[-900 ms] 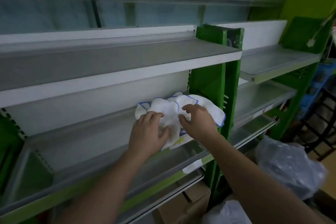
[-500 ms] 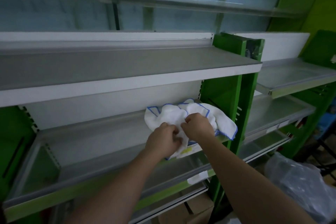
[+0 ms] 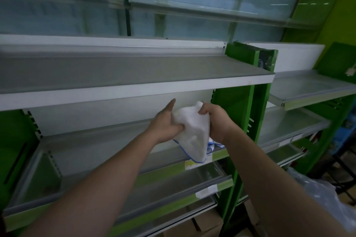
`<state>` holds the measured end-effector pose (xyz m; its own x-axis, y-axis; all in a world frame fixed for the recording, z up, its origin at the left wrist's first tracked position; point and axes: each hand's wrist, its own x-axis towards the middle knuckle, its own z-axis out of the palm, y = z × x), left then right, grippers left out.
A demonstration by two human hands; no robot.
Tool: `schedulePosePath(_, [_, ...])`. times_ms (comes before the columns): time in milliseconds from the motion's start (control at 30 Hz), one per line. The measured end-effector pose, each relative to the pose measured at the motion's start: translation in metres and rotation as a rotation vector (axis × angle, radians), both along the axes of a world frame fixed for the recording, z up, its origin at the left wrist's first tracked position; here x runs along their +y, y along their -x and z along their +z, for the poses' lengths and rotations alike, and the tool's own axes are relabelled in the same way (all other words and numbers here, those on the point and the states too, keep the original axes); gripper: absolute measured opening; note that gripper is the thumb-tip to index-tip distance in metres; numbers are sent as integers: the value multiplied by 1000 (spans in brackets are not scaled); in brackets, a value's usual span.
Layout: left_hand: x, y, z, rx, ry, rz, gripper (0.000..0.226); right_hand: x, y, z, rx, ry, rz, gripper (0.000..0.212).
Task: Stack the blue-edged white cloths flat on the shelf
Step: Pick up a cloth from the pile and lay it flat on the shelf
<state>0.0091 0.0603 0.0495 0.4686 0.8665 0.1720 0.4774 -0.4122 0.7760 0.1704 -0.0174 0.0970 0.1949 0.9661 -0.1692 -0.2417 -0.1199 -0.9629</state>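
The blue-edged white cloths (image 3: 192, 132) are bunched into one lump held up in the air between both hands, in front of the middle shelf (image 3: 100, 146) and under the white-fronted top shelf (image 3: 134, 75). The lump is crumpled, not flat; its lower end hangs down past the shelf's green front edge, and blue stitching shows along that lower edge. How many cloths make up the bundle cannot be told, and whether its bottom touches the shelf is unclear.

The left hand (image 3: 165, 123) presses against the left side of the bundle: its thumb is dug into the fabric while the index finger sticks straight up, so its grip is closed only in part on the cloths. The right hand (image 3: 217, 121) has its grip clamped on the cloths, fingers curled over the top right corner and the palm against the right side. Both bare forearms reach in from the bottom of the view.

Just right of the hands stands a green upright post (image 3: 248, 102) of the rack, with further shelves beyond it. Below the middle shelf lies a lower shelf (image 3: 173, 184) with a green strip. A grey plastic bag (image 3: 325, 200) sits low at the right, and cardboard boxes (image 3: 208, 221) show under the rack
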Motion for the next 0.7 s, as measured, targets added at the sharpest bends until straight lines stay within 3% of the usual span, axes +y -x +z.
schedulePosePath(167, [-1, 19, 13, -10, -94, -62, 11, -18, -11, 20, 100, -65, 173, 38])
schedulePosePath(267, [0, 41, 20, -167, -18, -24, 32, -28, -27, 25, 172, -104, 186, 50])
schedulePosePath(367, [-9, 54, 33, -282, 182, -36, 37, -35, -33, 26, 252, -136, 232, 53])
schedulePosePath(500, [-31, 55, 30, -179, 622, -145, 54, -36, -26, 30, 354, -190, 285, 47])
schedulePosePath(600, [-47, 61, 17, -148, 738, -279, 50, -38, -18, 36, 379, -218, 343, 45])
schedulePosePath(700, [-59, 78, 1, -247, 897, -366, 47, -41, -19, 36, 360, -216, 367, 46])
